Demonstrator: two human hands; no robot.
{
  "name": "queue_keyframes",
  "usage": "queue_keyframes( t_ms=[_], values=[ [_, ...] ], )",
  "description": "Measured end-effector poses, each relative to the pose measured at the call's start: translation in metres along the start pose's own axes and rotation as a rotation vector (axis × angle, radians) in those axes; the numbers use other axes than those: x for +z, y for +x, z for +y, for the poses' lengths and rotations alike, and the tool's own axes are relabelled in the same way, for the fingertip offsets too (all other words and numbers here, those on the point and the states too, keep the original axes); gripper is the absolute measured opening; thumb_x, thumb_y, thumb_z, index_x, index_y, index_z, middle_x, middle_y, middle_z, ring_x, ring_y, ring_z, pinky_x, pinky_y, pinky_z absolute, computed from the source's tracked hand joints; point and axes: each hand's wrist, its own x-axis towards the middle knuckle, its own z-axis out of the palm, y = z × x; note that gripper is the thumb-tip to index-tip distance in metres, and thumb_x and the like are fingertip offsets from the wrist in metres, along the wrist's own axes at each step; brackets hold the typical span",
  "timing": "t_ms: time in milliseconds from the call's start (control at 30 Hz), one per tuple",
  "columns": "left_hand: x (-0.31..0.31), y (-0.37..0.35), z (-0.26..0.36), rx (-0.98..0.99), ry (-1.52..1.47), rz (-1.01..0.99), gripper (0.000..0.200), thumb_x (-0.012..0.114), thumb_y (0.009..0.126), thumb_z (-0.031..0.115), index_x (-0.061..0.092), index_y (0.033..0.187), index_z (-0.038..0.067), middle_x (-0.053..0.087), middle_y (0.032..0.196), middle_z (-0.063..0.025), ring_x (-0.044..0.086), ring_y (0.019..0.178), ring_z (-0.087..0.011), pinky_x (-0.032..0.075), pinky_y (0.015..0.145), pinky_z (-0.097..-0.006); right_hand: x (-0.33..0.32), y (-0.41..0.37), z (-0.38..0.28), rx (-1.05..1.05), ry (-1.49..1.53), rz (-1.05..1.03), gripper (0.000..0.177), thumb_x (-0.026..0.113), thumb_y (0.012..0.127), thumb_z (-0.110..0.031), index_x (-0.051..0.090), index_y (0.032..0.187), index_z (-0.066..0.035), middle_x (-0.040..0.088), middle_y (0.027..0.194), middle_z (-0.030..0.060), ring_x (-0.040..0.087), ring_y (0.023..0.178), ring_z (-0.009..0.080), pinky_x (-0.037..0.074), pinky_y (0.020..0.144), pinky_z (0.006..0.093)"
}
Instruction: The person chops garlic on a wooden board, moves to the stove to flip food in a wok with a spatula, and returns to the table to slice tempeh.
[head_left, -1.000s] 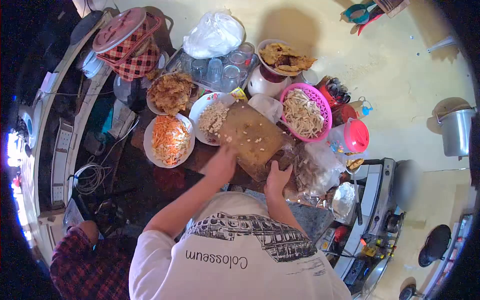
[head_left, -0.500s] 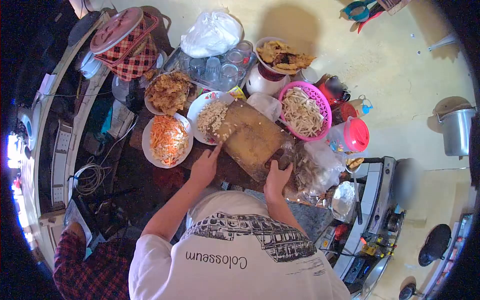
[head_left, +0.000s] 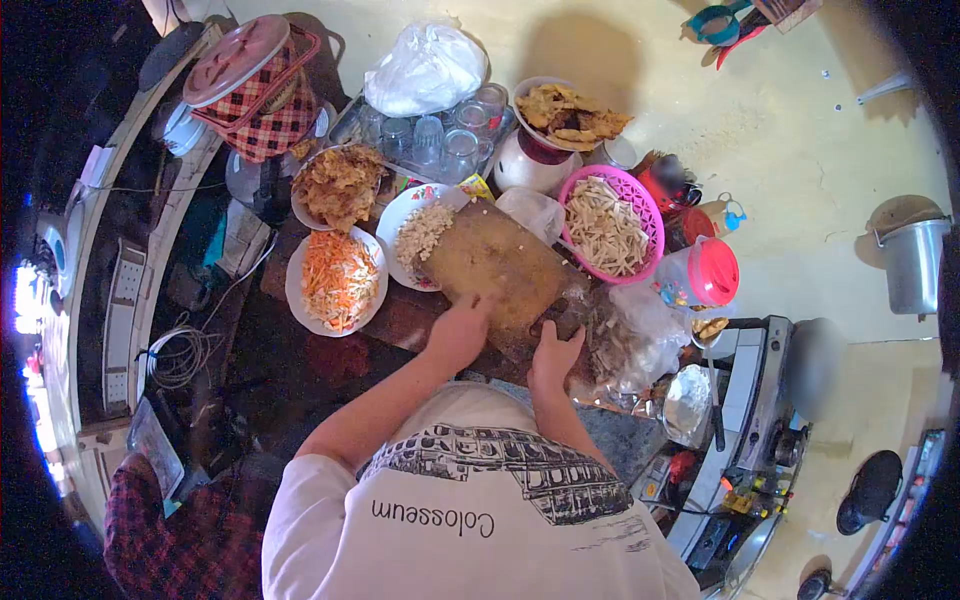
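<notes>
A white short-sleeved T-shirt (head_left: 465,550) bears a black print (head_left: 500,462) of an arched building and "Colosseum" lettering (head_left: 433,518).

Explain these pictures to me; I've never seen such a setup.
There is no machine: a person works bare-handed. Every picture comes from one head-worn camera looking down, so the white shirt below is the wearer's own. The right hand holds the near end of a brown cutting board; the left hand is over it, nothing visibly held. The board's far end overlaps a plate of chopped pale pieces. Nearby are orange and white shreds on another plate and a pink basket.
</notes>
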Motion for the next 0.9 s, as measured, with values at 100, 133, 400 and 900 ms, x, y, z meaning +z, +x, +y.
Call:
queue_keyframes(
  t_ms=[100, 133, 400, 900],
  values=[
    [-0.003, 0.014, 0.011, -0.128, 0.112, -0.086, 0.054, 0.045, 0.082, 0.006, 0.036, 0.135, 0.016, 0.054, 0.097, -0.0194, 0.06, 0.077, -0.0361, 0.051, 0.063, -0.0458, -0.003, 0.005, 0.008, -0.024, 0.054, -0.056, 0.07, 0.06, 0.074, -0.006, 0.025, 0.134, 0.008, 0.047, 0.12, 0.0162, 0.048, 0.104, 0.0232, 0.039, 0.091, 0.0317],
    [-0.005, 0.019, 0.007, -0.151, 0.146, -0.042, 0.055, 0.045, 0.082, 0.006, 0.036, 0.135, 0.016, 0.054, 0.097, -0.0194, 0.06, 0.077, -0.0358, 0.051, 0.063, -0.0457, -0.004, 0.005, 0.01, -0.033, 0.022, -0.04, 0.071, 0.06, 0.074, -0.006, 0.025, 0.134, 0.008, 0.047, 0.119, 0.016, 0.049, 0.103, 0.023, 0.039, 0.091, 0.0317],
    [-0.015, 0.04, -0.069, -0.39, 0.24, 0.142, 0.055, 0.042, 0.084, 0.007, 0.033, 0.137, 0.017, 0.053, 0.103, -0.0206, 0.059, 0.085, -0.0355, 0.051, 0.068, -0.0449, -0.014, -0.001, 0.005, -0.014, 0.01, -0.011, 0.068, 0.059, 0.075, -0.005, 0.026, 0.133, 0.008, 0.049, 0.116, 0.0144, 0.05, 0.097, 0.0221, 0.041, 0.087, 0.0311],
    [-0.015, 0.035, -0.053, -0.219, 0.199, 0.005, 0.06, 0.044, 0.083, 0.006, 0.028, 0.139, 0.017, 0.053, 0.103, -0.02, 0.058, 0.085, -0.0378, 0.05, 0.071, -0.0446, -0.04, 0.002, 0.013, -0.026, 0.045, -0.082, 0.061, 0.06, 0.075, -0.007, 0.033, 0.128, 0.007, 0.052, 0.11, 0.0139, 0.052, 0.093, 0.0211, 0.042, 0.084, 0.0315]
  ],
)
